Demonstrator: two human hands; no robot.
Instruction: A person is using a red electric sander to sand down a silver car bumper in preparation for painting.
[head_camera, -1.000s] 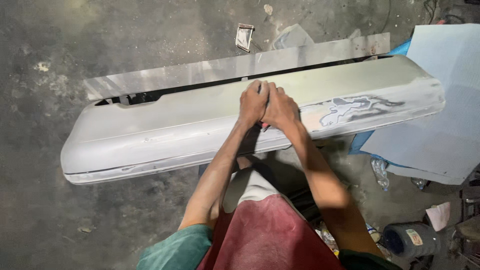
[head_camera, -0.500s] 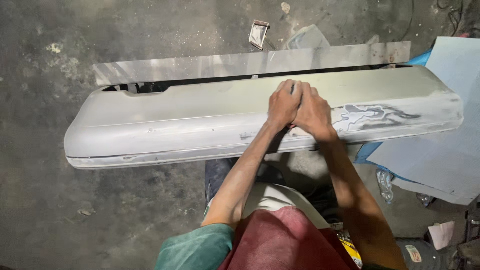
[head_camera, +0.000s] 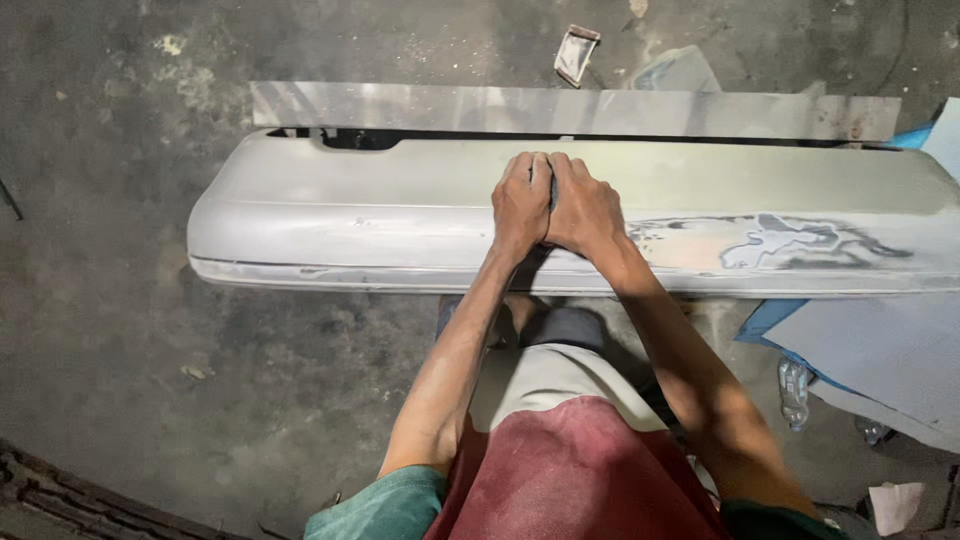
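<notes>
On the grey concrete floor (head_camera: 120, 330) in front of me, I am looking down at a long grey car bumper (head_camera: 400, 215) lying crosswise, just this side of a flat metal strip (head_camera: 700, 115). I am pressing my left hand (head_camera: 520, 205) and right hand (head_camera: 585, 212) side by side on its upper face, near the middle, fingers curled down and closed together; something dark is showing between them, but I cannot tell what they are gripping. By my judgement the rubbing-down is partway along: the left stretch is looking evenly dull and smooth, while the patch (head_camera: 780, 240) to the right is showing blotchy dark and pale layers, seemingly wanting more work. A blue sheet (head_camera: 770, 318) is lying under the right end.
</notes>
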